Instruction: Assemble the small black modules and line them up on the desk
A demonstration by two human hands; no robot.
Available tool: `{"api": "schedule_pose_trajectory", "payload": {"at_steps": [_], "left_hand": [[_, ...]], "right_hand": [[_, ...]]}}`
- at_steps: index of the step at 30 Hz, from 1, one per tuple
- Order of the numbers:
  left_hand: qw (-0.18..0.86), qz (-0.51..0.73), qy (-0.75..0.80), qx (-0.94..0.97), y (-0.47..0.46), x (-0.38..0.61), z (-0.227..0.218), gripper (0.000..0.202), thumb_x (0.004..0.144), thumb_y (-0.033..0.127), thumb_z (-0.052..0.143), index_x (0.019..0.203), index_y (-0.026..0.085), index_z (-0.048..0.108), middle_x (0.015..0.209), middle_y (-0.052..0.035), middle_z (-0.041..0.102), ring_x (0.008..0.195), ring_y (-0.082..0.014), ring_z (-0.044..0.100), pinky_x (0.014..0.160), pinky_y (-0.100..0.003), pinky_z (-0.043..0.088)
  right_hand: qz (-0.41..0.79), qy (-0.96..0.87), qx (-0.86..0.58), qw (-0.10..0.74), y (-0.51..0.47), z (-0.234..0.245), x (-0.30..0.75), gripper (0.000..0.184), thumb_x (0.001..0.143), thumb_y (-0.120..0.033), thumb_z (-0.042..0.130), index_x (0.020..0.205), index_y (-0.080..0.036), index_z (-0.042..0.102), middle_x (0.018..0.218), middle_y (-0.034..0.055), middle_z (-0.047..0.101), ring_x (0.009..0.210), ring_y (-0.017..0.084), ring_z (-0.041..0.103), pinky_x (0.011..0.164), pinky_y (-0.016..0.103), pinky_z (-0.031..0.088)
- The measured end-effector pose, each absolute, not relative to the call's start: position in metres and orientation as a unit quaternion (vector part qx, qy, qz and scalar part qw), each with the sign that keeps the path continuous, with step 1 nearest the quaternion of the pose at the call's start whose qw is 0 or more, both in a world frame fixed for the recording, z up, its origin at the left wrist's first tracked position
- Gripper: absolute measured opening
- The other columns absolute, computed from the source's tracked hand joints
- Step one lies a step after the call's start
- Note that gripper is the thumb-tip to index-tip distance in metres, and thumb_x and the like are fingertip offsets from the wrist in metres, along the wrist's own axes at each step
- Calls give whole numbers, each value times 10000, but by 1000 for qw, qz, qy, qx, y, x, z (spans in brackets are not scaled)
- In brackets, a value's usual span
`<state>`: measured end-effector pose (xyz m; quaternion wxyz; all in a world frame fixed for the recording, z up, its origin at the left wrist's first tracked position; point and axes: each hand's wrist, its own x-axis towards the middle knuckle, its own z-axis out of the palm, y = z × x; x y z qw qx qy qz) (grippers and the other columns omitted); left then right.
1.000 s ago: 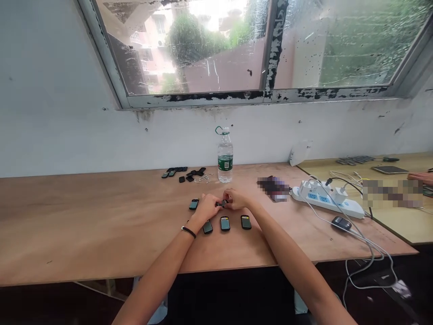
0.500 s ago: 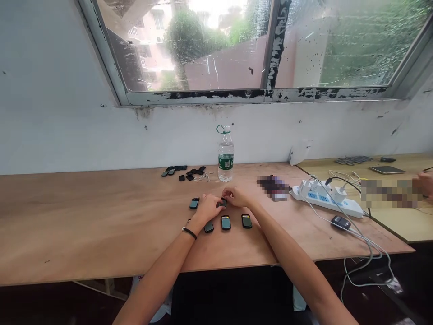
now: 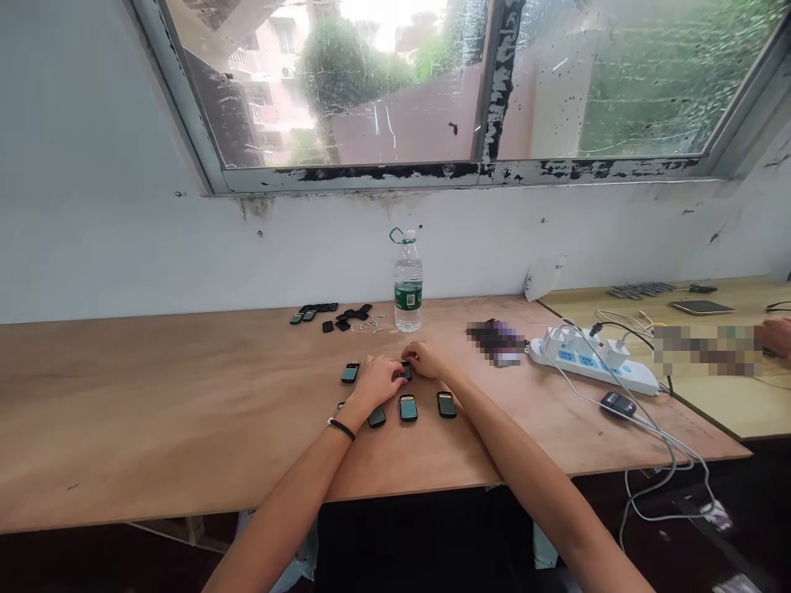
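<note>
A small black device with a greenish screen (image 3: 406, 371) is between my hands, at or just above the tabletop. My left hand (image 3: 376, 382) has its thumb and curled fingers closed at the device's left side. From the right, my right hand (image 3: 425, 360) pinches at its upper edge. Similar devices lie around: one (image 3: 350, 373) left of my left hand, and in the nearer row one (image 3: 376, 416) partly under my left wrist, one (image 3: 409, 408) in the middle and one (image 3: 446, 404) at the right. Another edge shows behind my left wrist, mostly hidden.
A water bottle (image 3: 409, 284) stands near the wall. Black pieces (image 3: 355, 314) and small metal bits (image 3: 369, 324) lie left of it. At right are a white power strip (image 3: 593, 361), cables and a black gadget (image 3: 619, 403). Another person's hand (image 3: 775, 338) is at the far right.
The whole view has shifted slightly, so things sit a little further left. My hands stay at the same device, with hardly any visible movement.
</note>
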<state>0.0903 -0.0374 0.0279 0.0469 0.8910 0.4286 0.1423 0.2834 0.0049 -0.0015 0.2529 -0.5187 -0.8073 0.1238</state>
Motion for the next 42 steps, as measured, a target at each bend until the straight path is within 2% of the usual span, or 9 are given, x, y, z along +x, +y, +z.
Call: {"api": "schedule_pose_trajectory", "payload": {"at_steps": [5, 8, 12, 15, 22, 25, 34, 38, 42], "left_hand": [[68, 162, 434, 884, -40, 89, 32, 160, 928, 342, 691, 984, 242, 803, 1035, -72, 786, 1077, -280, 659, 953, -422, 376], [83, 183, 432, 879, -41, 89, 35, 192, 949, 372, 662, 990, 249, 804, 1064, -64, 784, 1094, -269, 648, 974, -417, 395], [108, 207, 395, 889, -43, 99, 36, 227, 968, 371, 617, 989, 247, 806, 1052, -66, 766, 1040, -251, 653, 939, -382, 456], [116, 206, 356, 904, -46, 118, 35, 248, 984, 352, 585, 987, 239, 805, 1022, -73, 746, 1004, -244, 657, 917, -361, 471], [32, 124, 403, 906, -49, 161, 35, 169, 934, 325, 675, 1005, 199, 763, 1026, -122, 750, 1078, -331, 657, 987, -464, 395], [50, 117, 403, 906, -46, 162, 33, 141, 926, 272, 689, 1043, 214, 743, 1058, -97, 765, 1080, -310, 669, 988, -439, 384], [95, 157, 400, 898, -39, 153, 22, 82, 908, 288, 728, 912, 224, 781, 986, -51, 780, 1004, -262, 679, 941, -386, 406], [94, 164, 401, 896, -38, 154, 20, 111, 899, 317, 738, 885, 223, 794, 979, -51, 776, 966, -251, 675, 925, -371, 415], [98, 163, 408, 893, -41, 155, 22, 142, 905, 346, 732, 888, 226, 806, 944, -53, 778, 949, -251, 673, 927, -371, 419]], "right_hand": [[157, -773, -524, 323, 4, 8, 314, 357, 827, 19, 518, 1010, -140, 780, 1109, 109, 761, 970, 203, 698, 859, 287, 545], [203, -790, -496, 299, -4, 10, 348, 428, 741, 44, 505, 1011, -152, 773, 1157, 98, 741, 1058, 206, 673, 862, 270, 536], [270, -810, -451, 259, -21, 7, 381, 373, 786, -73, 582, 1100, -173, 757, 1176, 103, 718, 1010, 208, 668, 831, 287, 542], [280, -815, -439, 253, -29, 4, 390, 330, 775, -121, 642, 1087, -162, 740, 1085, 90, 714, 914, 186, 653, 772, 273, 524], [288, -816, -425, 266, -31, 1, 384, 172, 848, -259, 693, 978, -149, 667, 870, 27, 651, 738, 138, 560, 664, 242, 460], [276, -820, -422, 270, -31, -1, 382, 156, 862, -266, 675, 972, -157, 655, 858, 17, 630, 720, 136, 534, 644, 239, 438], [287, -813, -432, 264, -27, -5, 378, 204, 815, -278, 704, 953, -181, 589, 824, -14, 573, 721, 134, 509, 643, 233, 416], [287, -809, -422, 291, -25, -9, 380, 281, 768, -311, 741, 927, -205, 536, 816, -17, 570, 738, 151, 527, 651, 241, 429], [288, -806, -402, 326, -26, -9, 377, 219, 808, -323, 700, 924, -198, 563, 854, 9, 615, 751, 158, 563, 674, 255, 454]]}}
